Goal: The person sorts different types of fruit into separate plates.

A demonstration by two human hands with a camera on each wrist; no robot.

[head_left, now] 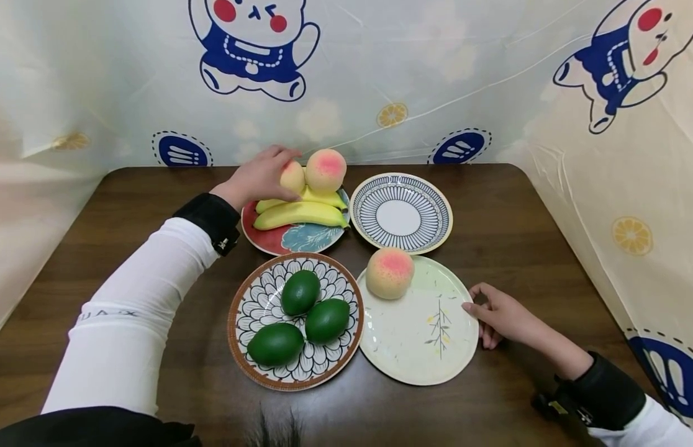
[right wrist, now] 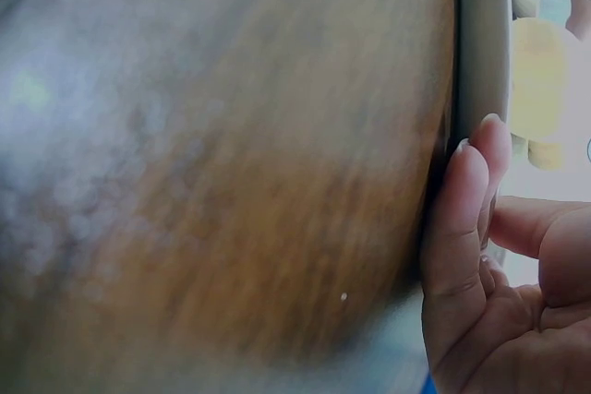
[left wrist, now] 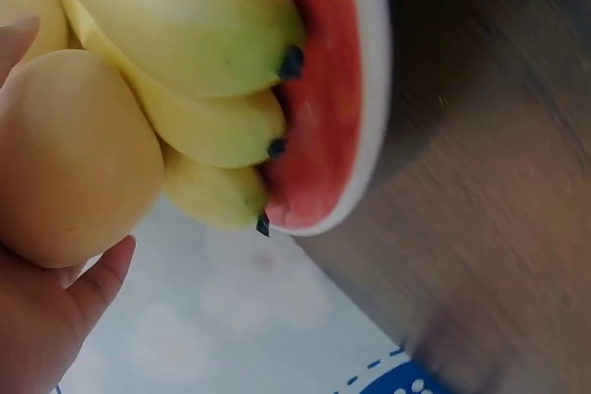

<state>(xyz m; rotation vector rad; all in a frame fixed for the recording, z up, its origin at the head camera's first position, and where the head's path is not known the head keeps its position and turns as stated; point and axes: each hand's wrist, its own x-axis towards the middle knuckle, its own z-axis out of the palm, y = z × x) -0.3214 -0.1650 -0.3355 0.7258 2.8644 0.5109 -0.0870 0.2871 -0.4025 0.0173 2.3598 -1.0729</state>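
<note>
Head view: one peach (head_left: 292, 179), by the bananas (head_left: 300, 215), is clasped by left hand (head_left: 261, 177), probably light, firm and smooth, best cupped round its widest part, while pale plate (head_left: 402, 341), likely stiff and breakable, is pinched at its rim by right hand (head_left: 502, 316).

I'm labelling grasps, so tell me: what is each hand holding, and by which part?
The left hand grips a peach by its sides; the right hand holds the pale green plate by its right rim.
</note>
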